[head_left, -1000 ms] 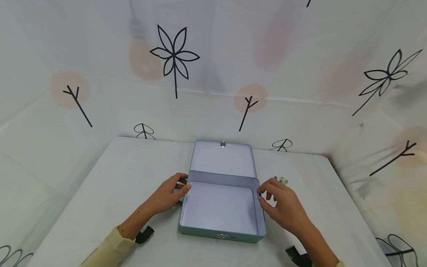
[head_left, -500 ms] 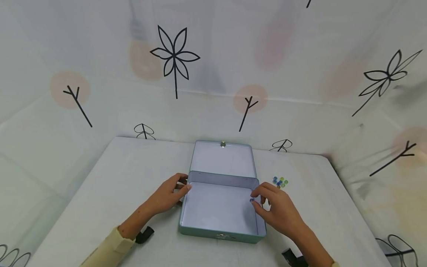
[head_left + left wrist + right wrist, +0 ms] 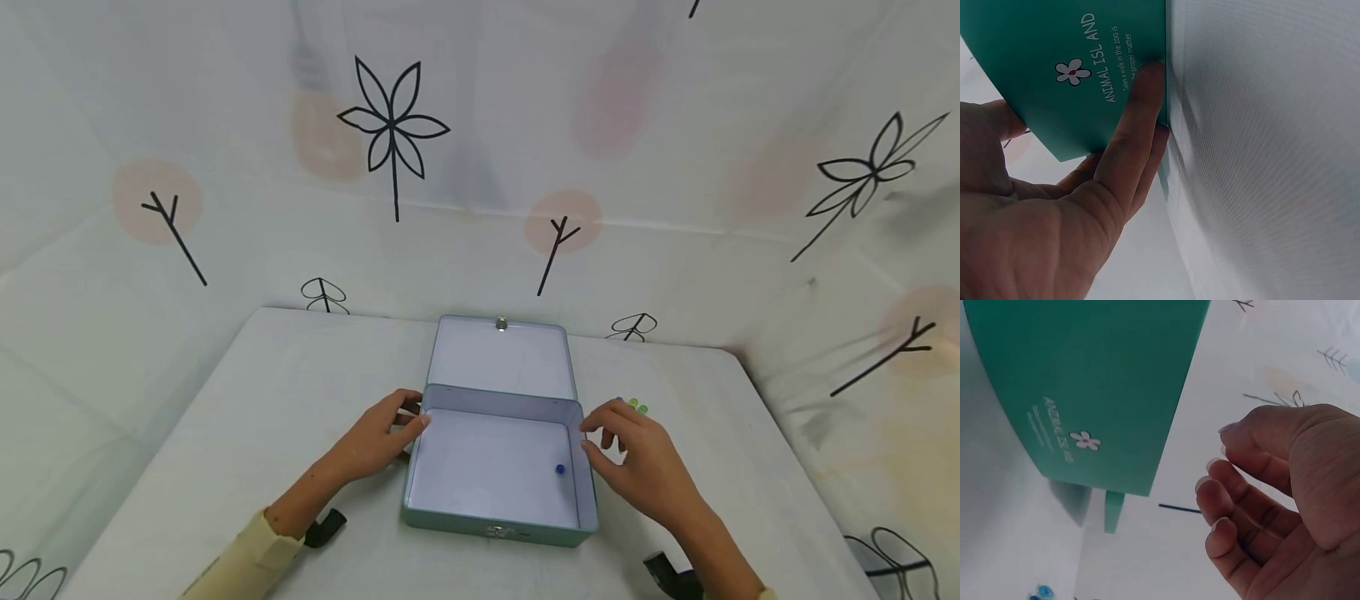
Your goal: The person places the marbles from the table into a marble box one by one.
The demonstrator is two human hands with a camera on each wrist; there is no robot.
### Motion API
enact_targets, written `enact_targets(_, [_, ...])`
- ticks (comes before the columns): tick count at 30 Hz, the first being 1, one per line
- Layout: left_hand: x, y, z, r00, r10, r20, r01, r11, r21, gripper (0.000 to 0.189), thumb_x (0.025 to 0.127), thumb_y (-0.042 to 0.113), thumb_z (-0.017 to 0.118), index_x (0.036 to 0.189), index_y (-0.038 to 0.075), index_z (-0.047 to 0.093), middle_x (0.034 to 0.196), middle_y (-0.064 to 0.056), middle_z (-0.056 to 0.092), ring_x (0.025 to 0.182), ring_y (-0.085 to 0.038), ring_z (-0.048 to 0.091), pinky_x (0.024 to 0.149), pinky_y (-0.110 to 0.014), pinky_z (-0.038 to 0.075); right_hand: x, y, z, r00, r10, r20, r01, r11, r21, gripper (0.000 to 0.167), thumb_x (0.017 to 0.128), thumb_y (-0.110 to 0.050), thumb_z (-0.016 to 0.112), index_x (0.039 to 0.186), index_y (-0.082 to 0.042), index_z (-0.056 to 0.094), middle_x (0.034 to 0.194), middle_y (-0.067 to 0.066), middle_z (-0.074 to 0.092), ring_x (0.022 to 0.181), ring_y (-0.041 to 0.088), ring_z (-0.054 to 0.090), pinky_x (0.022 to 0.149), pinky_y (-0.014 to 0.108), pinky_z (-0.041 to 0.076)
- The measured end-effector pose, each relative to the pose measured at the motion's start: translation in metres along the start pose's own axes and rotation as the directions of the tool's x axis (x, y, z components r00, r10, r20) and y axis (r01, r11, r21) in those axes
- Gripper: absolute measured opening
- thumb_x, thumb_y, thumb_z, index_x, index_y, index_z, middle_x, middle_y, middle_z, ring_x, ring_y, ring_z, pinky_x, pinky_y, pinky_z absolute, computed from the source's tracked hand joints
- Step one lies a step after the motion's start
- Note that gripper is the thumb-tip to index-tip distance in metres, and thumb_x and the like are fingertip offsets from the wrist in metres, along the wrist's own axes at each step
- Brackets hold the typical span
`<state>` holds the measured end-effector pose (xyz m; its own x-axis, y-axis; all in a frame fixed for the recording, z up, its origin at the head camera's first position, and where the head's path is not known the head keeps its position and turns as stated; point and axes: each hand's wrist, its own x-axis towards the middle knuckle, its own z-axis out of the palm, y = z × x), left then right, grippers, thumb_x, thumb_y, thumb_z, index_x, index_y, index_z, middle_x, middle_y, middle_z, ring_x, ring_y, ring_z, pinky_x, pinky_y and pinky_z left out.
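A green box [image 3: 500, 533] with a white inside stands on the table, its hinged lid [image 3: 498, 357] laid back. One dark blue marble [image 3: 560, 469] lies on the box floor near the right wall. My left hand [image 3: 378, 433] grips the left wall; in the left wrist view its fingers [image 3: 1129, 147] lie along the green side and the thumb reaches over the rim. Just outside the right wall hovers my right hand [image 3: 637, 454], fingers loosely bent and holding nothing. Beyond it several green and blue marbles [image 3: 637, 406] sit on the table, partly hidden by that hand.
The white-covered table [image 3: 315, 358] ends against a patterned cloth backdrop [image 3: 480, 167] at the back and sides. A metal clasp [image 3: 497, 530] sticks out from the box front. Blue marbles [image 3: 1044, 591] show low in the right wrist view.
My right hand moved left over the box with a blue marble, let it go inside, then moved back right past the wall. The left hand and the box stayed put.
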<state>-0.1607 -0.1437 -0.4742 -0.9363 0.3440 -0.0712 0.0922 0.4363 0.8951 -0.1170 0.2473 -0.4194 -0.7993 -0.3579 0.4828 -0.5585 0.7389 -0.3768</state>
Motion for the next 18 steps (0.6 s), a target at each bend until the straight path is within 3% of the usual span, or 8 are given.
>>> enact_targets(9, [-0.001,0.001,-0.001,1.000,-0.001,0.016,0.001,1.000,-0.018,0.060,0.109,0.040,0.062,0.154,0.004,0.045,0.144,-0.016,0.058,0.135,-0.037,0.059,0.076,-0.033,0.065,0.002,0.015,-0.007,0.998,0.030,-0.050,-0.031,0.999,-0.009,0.036,0.078,0.006,0.088,0.101,-0.018,0.074,0.100,-0.012,0.066,0.076,0.007,0.057,0.062,0.025,0.052])
enact_targets(18, [-0.001,0.001,-0.001,1.000,0.013,0.025,-0.012,1.000,-0.025,0.061,0.110,0.040,0.061,0.154,0.002,0.044,0.145,-0.018,0.057,0.135,-0.039,0.059,0.076,-0.034,0.065,0.001,0.045,-0.007,0.992,0.090,-0.092,-0.093,0.995,-0.029,0.032,0.080,0.006,0.087,0.101,-0.015,0.075,0.098,-0.008,0.066,0.072,0.011,0.060,0.062,0.021,0.050])
